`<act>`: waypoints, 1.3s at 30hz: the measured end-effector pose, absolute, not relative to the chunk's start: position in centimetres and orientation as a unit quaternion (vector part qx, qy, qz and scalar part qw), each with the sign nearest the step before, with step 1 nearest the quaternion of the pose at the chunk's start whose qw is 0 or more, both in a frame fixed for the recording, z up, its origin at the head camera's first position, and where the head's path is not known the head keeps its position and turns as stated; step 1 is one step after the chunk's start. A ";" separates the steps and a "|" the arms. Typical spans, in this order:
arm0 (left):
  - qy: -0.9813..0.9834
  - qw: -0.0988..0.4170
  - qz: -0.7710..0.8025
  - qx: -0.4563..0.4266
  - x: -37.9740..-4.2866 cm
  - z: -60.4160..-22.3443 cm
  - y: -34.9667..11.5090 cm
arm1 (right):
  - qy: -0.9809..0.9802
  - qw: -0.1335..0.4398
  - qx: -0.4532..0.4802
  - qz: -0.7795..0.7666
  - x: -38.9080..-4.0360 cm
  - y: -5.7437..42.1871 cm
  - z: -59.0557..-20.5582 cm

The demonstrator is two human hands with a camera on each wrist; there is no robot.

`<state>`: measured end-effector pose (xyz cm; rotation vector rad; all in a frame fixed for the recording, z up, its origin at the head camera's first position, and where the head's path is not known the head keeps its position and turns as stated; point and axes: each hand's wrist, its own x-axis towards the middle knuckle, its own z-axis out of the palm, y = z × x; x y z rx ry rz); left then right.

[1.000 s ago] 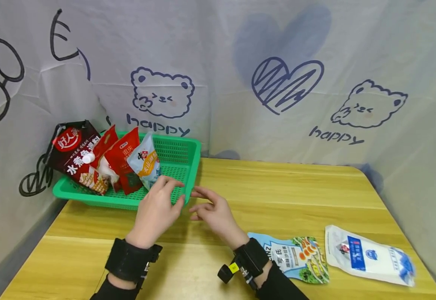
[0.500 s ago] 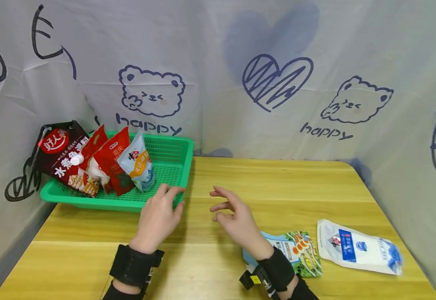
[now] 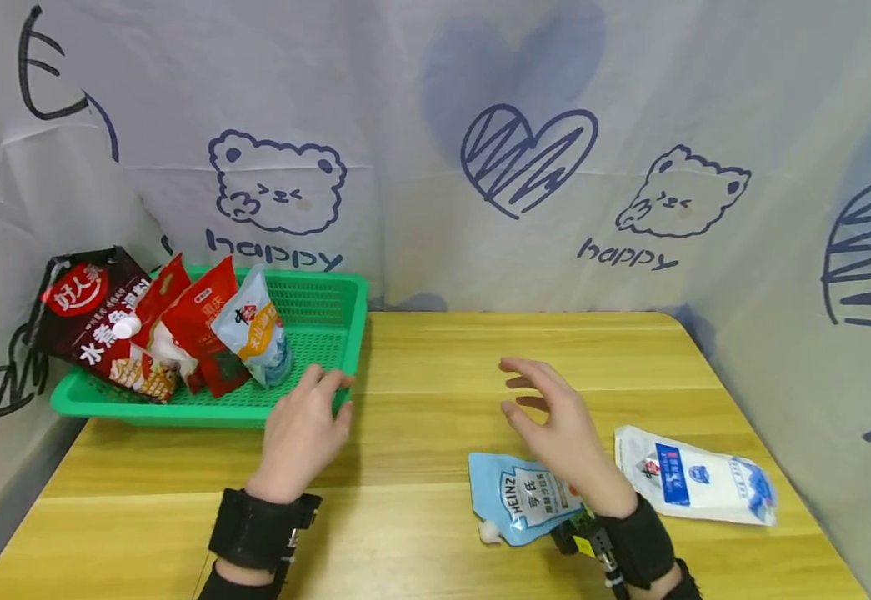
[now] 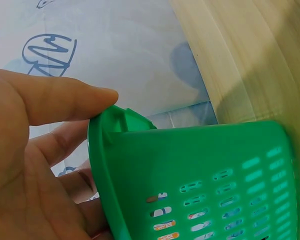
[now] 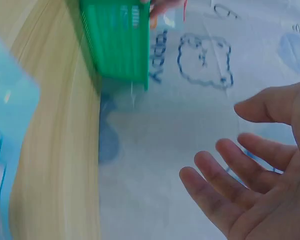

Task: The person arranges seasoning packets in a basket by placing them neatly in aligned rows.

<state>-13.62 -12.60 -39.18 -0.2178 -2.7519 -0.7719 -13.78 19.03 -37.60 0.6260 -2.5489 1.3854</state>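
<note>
My left hand is at the near right corner of a green perforated basket. In the left wrist view the thumb lies on the basket's rim and the other fingers go behind it, gripping the edge. My right hand hovers over the table with nothing in it, fingers apart and gently bent. Just below it lies a light-blue Heinz sauce pouch with a white cap, partly covered by the hand and wrist. To the right of that is a white and blue bag, lying flat.
The basket's left part holds a dark red seasoning packet, red packets and a light-blue and orange salt bag. They stick up above the rim. Fabric walls with drawings enclose the wooden table.
My right hand has moved away from the basket to the right, over the Heinz pouch. The left hand has stayed at the basket corner. The head view has turned slightly right.
</note>
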 end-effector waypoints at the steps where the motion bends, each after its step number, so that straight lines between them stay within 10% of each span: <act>1: -0.951 0.137 -0.267 -0.075 -13.6 -39.2 -12.6 | -0.863 0.086 0.204 0.455 -13.7 19.7 -37.7; 21: -0.951 0.139 -0.267 -0.074 -13.6 -39.2 -12.6 | -0.923 -0.109 0.204 0.309 -11.4 27.1 -42.5; 39: -0.951 0.134 -0.271 -0.070 -13.5 -39.2 -12.7 | -0.932 -0.153 0.222 0.241 -10.9 27.7 -44.0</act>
